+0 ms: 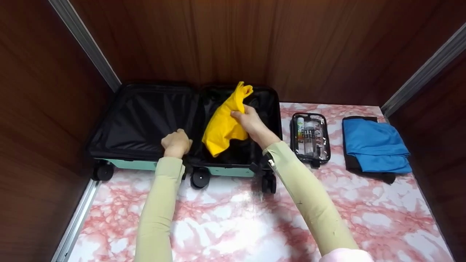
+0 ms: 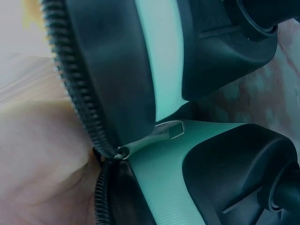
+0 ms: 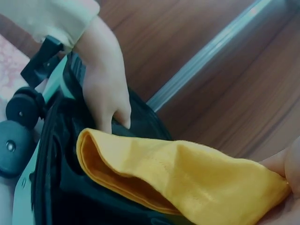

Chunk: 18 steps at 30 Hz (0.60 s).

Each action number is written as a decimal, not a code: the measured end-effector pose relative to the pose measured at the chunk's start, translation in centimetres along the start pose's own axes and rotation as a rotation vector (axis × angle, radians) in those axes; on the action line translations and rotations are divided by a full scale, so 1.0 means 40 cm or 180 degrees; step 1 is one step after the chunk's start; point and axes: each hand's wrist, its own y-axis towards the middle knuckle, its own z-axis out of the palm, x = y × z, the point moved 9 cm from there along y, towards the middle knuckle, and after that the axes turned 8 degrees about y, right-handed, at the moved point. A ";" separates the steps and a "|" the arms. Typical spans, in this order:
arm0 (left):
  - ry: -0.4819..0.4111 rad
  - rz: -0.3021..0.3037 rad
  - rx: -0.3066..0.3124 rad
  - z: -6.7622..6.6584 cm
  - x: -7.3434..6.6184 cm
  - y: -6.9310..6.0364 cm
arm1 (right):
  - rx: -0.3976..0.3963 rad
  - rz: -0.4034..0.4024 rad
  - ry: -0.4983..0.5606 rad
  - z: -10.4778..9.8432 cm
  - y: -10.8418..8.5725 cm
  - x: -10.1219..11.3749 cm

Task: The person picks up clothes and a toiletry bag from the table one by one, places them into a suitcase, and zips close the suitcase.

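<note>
A black-lined suitcase (image 1: 156,98) with mint green sides lies spread wide in two halves. My right hand (image 1: 253,125) pinches a folded yellow cloth garment (image 1: 222,127) above the right half; its folded edge faces the camera in the right wrist view. My left hand (image 1: 177,142) is at the inner edge of the left half, close to the hinge. In the left wrist view, part of that hand (image 2: 42,154) lies beside the black zipper (image 2: 77,89). Its fingertips are hidden behind the yellow cloth in the right wrist view, so their grip is unclear.
Right of the suitcase lies a clear toiletry pouch (image 1: 301,151) with bottles inside. Farther right, a folded blue garment (image 1: 375,145) rests on a black one (image 1: 353,163). Black wheels (image 1: 200,177) jut from the suitcase's near side. Brown wood-grain panels (image 1: 233,40) enclose the marbled surface (image 1: 233,225).
</note>
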 end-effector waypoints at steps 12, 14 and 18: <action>-0.0060 0.0004 -0.0007 -0.002 -0.002 -0.003 | 0.0170 -0.0063 0.0762 0.045 0.049 0.018; -0.0064 0.0012 -0.0005 -0.001 -0.003 -0.003 | 0.0099 -0.0019 0.1019 0.039 0.057 -0.009; -0.0050 0.0012 -0.0013 0.001 0.000 -0.003 | -0.0184 0.0489 0.0904 0.013 0.060 -0.121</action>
